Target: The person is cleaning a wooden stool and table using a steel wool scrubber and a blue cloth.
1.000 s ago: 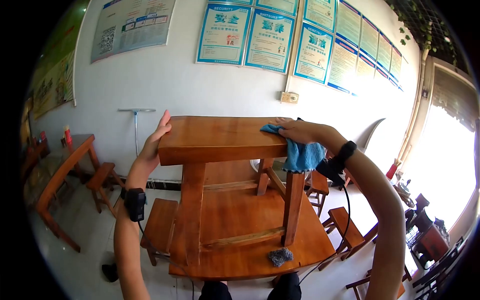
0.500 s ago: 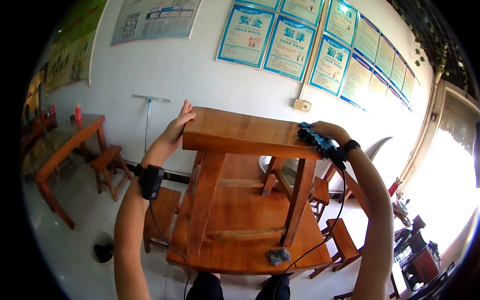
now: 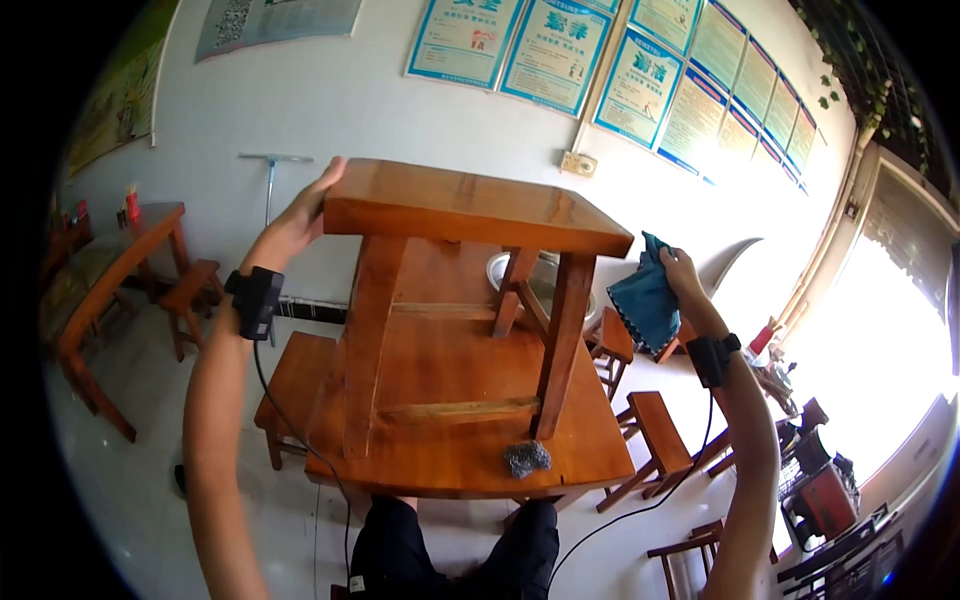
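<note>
A wooden stool (image 3: 470, 215) stands upright on top of a brown wooden table (image 3: 455, 370). My left hand (image 3: 303, 212) grips the left end of its seat, fingers at the far edge and partly hidden. Off the seat's right end, my right hand (image 3: 684, 277) is closed on a blue cloth (image 3: 643, 308) that hangs down from the fingers. A grey scouring pad (image 3: 527, 459) lies on the tabletop near its front edge, by the stool's front right leg. The seat has a glossy shine on its right part.
Behind the stool's legs a metal basin (image 3: 546, 280) is partly visible. Low stools stand around the table, one at the left (image 3: 297, 385) and one at the right (image 3: 660, 435). Another table (image 3: 120, 270) is at far left. A squeegee (image 3: 271, 185) leans on the wall. Cables hang from both wrists.
My right hand has lifted the cloth off the seat's right end and moved it out to the right. The left hand stays on the left end. The view has shifted.
</note>
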Available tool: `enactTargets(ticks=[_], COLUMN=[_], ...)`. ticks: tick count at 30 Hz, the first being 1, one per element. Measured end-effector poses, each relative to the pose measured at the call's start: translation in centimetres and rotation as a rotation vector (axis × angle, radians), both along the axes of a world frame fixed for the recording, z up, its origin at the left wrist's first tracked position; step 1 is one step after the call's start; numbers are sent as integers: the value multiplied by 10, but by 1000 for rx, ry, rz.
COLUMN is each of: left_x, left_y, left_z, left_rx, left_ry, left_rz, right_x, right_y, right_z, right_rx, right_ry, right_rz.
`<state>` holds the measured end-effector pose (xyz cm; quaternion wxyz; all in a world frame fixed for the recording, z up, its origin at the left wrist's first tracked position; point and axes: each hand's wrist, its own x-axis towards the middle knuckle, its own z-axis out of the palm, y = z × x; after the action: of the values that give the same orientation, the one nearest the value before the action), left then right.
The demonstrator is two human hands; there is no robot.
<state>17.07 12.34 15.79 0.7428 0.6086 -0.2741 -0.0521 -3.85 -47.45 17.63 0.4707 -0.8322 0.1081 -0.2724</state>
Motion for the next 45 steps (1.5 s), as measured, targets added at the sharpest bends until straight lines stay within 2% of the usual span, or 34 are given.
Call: enactTargets(ticks=[1,2,4,6,7,8,9,10,11,13,14,15,16,18,19,21,22,24,25,26,28,31,34,35,36,38,39,45], left_x=[7,10,-11,-34,-46,-56,-67,-78,-90,-124,-138,-135,-145,-134,-127,-116,-116,-116,-109,-102,-116,-117,-115,-100,-106,-98,-102,-110], left_y=[7,6,7,15,20,23,22,16,10,-11,-20,-30,-41,-56,-63,-73,-74,-75,-75,-73,-71,-76,-72,-68,-68,-70,-70,-75], left_z=[1,-9,-21,-42,-55,-67,-78,-88,-94,-90,-90,-106,-104,-129,-140,-149,-148,-146,-149,-153,-145,-146,-145,-154,-149,-156,-151,-145], left_rx=[62,75,-58,-48,-55,-63,-53,57,169,246,310,351,332,381,389,320,327,148,60,46,107,45,131,116,156,56,118,97], left_ry=[30,40,-57,-40,-27,-13,-13,-138,-264,-291,-318,-481,-528,-778,-773,-890,-889,-598,-573,-568,-378,-437,-432,-480,-410,-426,-439,-447], left_rz=[-190,-198,-231,-202,-168,-135,-138,-48,40,102,171,353,354,645,633,853,840,709,659,644,551,564,576,577,548,512,524,541], right_x=[-3,-5,-10,-16,-8,-2,3,8,15,23,39,40,38,24,17,12,10,4,0,-5,-18,-33,-45,-53,-54,-70,-71,-69], right_y=[5,11,28,59,56,58,72,89,98,115,129,137,145,154,156,165,166,167,167,167,168,163,151,149,142,142,143,146], right_z=[-6,-14,-31,-43,-55,-63,-71,-78,-88,-102,-114,-117,-116,-115,-117,-132,-141,-163,-175,-187,-207,-235,-283,-296,-319,-334,-340,-343], right_rx=[29,61,145,483,613,579,653,728,639,515,299,143,-14,-99,-190,-248,-295,-304,-311,-317,-320,-231,-166,-93,-63,-67,-47,18], right_ry=[-37,-72,-105,-325,-337,-329,-378,-427,-427,-351,-524,-579,-628,-542,-458,-484,-491,-497,-482,-466,-431,-324,-286,-195,-178,-131,-198,-240], right_rz=[-90,-180,-174,139,242,289,297,302,275,305,209,176,141,62,-10,-95,-141,-173,-178,-182,-188,-136,-69,-44,-29,-10,-3,-2])
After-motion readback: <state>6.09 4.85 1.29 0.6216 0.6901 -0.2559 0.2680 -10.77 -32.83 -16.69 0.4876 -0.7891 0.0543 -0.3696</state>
